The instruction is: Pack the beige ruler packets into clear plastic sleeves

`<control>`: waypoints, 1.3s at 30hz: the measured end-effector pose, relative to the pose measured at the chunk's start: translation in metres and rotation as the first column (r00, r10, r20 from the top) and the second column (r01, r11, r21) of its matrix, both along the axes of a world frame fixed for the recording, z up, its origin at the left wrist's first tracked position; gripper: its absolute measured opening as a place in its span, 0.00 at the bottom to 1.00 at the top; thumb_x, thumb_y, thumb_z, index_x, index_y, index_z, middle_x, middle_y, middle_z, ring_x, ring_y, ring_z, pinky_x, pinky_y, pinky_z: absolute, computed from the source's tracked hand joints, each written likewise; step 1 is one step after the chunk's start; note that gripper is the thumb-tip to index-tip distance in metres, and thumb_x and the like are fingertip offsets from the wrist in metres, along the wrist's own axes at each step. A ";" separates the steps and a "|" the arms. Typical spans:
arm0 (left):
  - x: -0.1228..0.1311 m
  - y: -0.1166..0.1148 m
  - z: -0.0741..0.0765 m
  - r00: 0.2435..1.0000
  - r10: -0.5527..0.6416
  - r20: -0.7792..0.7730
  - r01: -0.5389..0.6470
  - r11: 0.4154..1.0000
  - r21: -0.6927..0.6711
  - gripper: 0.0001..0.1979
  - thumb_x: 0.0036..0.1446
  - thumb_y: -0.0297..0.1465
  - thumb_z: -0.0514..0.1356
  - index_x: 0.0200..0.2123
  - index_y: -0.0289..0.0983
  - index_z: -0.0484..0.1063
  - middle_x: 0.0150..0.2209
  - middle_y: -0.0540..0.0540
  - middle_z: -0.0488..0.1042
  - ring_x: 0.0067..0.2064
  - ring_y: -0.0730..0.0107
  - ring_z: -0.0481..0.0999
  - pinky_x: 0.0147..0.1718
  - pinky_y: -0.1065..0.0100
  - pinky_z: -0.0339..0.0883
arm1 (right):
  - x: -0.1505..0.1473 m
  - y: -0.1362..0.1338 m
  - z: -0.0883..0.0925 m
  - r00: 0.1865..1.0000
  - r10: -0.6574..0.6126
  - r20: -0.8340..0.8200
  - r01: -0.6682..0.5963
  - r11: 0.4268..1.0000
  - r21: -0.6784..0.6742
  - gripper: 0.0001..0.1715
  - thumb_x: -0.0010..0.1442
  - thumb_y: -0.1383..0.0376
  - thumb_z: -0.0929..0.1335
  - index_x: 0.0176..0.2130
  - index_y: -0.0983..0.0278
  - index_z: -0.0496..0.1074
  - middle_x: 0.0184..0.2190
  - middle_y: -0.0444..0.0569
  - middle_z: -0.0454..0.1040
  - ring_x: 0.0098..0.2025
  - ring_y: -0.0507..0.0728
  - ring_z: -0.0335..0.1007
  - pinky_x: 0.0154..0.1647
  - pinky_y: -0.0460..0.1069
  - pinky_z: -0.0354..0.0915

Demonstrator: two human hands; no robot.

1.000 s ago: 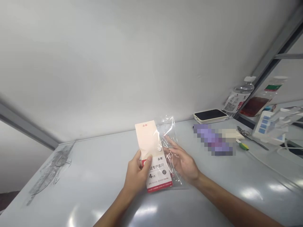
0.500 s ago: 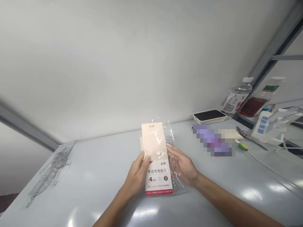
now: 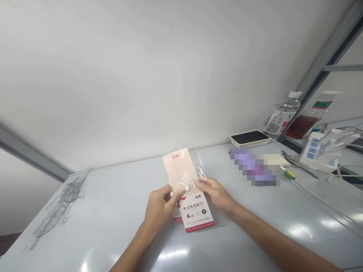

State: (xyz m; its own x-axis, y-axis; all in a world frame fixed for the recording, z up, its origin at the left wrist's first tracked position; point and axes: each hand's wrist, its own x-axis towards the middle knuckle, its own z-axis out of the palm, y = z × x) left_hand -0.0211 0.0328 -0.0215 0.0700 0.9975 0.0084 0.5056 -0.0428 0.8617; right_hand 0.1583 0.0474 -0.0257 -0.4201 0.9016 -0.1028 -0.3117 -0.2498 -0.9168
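Observation:
A pale pink ruler set pouch (image 3: 180,170) leans tilted over the table, with a white and red printed label on its lower part and a white snap button. Clear plastic wrap shows along its upper and right edges. Behind its lower left side, a second similar pouch (image 3: 177,219) peeks out, mostly covered. My left hand (image 3: 160,206) is closed on the left edge, thumb on the front near the button. On the right edge, my right hand (image 3: 217,194) pinches the front pouch, thumb in front and fingers partly hidden.
A phone (image 3: 250,139), a blurred purple item (image 3: 252,166), scissors (image 3: 300,164) and a white cable (image 3: 317,200) lie to the right. Two bottles and a white power strip (image 3: 314,151) stand farther right. Crumpled clear plastic (image 3: 62,204) lies on the left.
The front pouch has turned, its top now leaning left and its bottom shifted right. More of the second pouch shows at the lower left. My left thumb has moved up toward the button.

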 end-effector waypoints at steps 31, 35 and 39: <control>0.003 -0.011 -0.016 0.948 -0.191 -0.254 0.261 0.924 0.280 0.13 0.58 0.31 0.46 0.21 0.37 0.52 0.17 0.55 0.51 0.19 0.80 0.48 0.19 0.74 0.45 | -0.012 -0.014 -0.007 0.968 0.045 0.248 -0.100 0.972 0.212 0.20 0.57 0.54 0.61 0.34 0.67 0.70 0.26 0.48 0.70 0.30 0.54 0.68 0.29 0.48 0.65; 0.002 -0.011 -0.014 0.981 -0.169 -0.099 0.190 0.947 0.260 0.11 0.56 0.32 0.50 0.22 0.37 0.55 0.16 0.56 0.52 0.19 0.81 0.50 0.19 0.75 0.48 | -0.010 -0.015 -0.003 0.979 0.050 0.197 -0.096 0.969 0.228 0.19 0.58 0.55 0.62 0.37 0.67 0.71 0.27 0.48 0.72 0.31 0.54 0.69 0.30 0.47 0.65; 0.001 -0.010 -0.009 0.992 -0.076 0.097 0.061 0.987 0.151 0.16 0.50 0.35 0.57 0.20 0.38 0.51 0.15 0.57 0.55 0.18 0.82 0.53 0.17 0.77 0.49 | -0.007 -0.016 0.004 0.981 0.105 0.165 -0.142 0.963 0.228 0.19 0.58 0.56 0.61 0.38 0.67 0.72 0.28 0.48 0.73 0.31 0.54 0.70 0.30 0.47 0.66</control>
